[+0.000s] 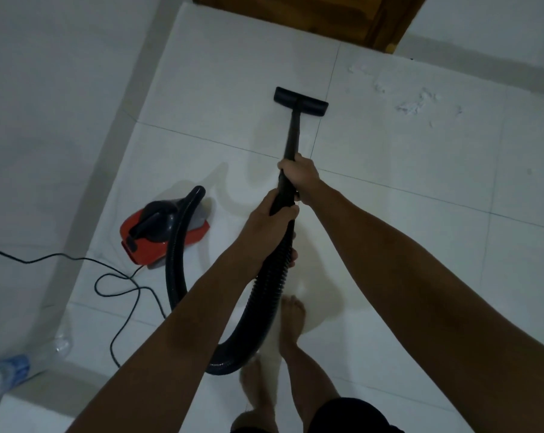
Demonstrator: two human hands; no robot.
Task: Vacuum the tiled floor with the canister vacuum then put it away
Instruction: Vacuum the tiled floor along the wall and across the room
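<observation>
One black wand [292,135] runs from both hands to its floor nozzle [301,100] on the white tiled floor [420,170]. The right hand [298,175] grips higher, the left hand [269,220] below. One red canister vacuum [162,229] sits left, hose [177,260] looping back; one cord [120,292] trails.

Two bare arms reach forward and down from the bottom of the view, converging toward the middle. The right hand [299,173] sits farther out, fingers curled round the black wand [291,142], knuckles up. The left hand [272,215] grips just behind it, wrapped round the same black tube where it meets the ribbed hose [264,285]. The two hands are close together, nearly touching. Below them, two bare feet stand on the floor, the right foot [292,323] ahead of the left foot [255,382]. Dark shorts show at the bottom edge.
</observation>
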